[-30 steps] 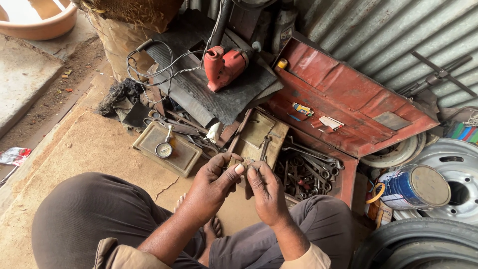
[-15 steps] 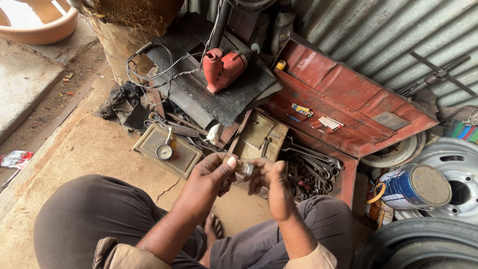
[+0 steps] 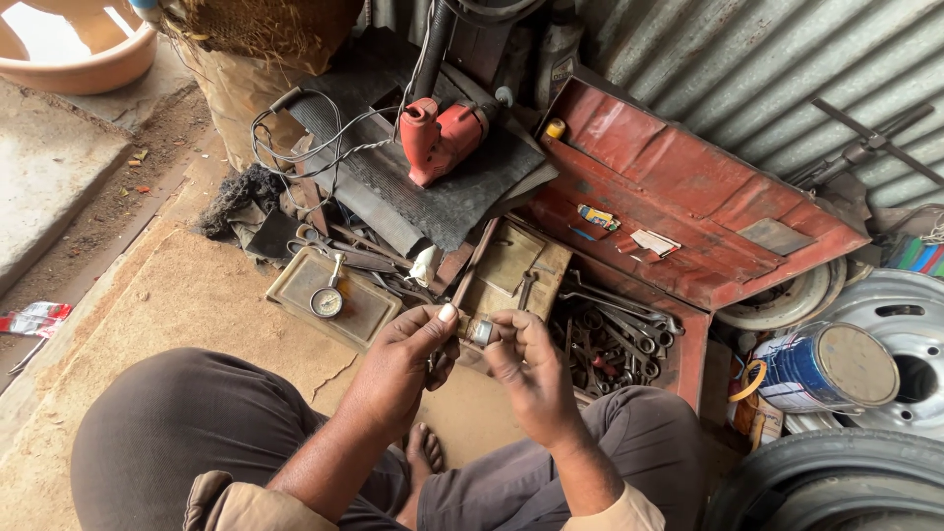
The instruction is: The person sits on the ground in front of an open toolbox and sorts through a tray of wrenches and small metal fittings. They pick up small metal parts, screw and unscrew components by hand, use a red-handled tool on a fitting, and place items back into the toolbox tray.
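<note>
I sit on the ground with my knees spread. My left hand (image 3: 398,369) and my right hand (image 3: 526,374) meet in front of me over a small shiny metal part (image 3: 481,331). Fingertips of both hands pinch it, the left thumb on its left side, the right thumb and forefinger on its right. What kind of part it is cannot be told. Just beyond the hands lies a flat metal tray (image 3: 511,270), and to the right an open red toolbox (image 3: 678,211) with several spanners (image 3: 610,339) inside.
A tray with a round pressure gauge (image 3: 326,300) lies left of the hands. A red power tool (image 3: 442,138) rests on a black rubber mat with cables. A blue tin (image 3: 821,366), a steel wheel rim (image 3: 905,339) and a tyre (image 3: 836,482) stand right. Corrugated sheet wall behind.
Both hands have stayed together over the small part, turning it slightly between the fingertips; the right hand has shifted a little lower and closer to me.
</note>
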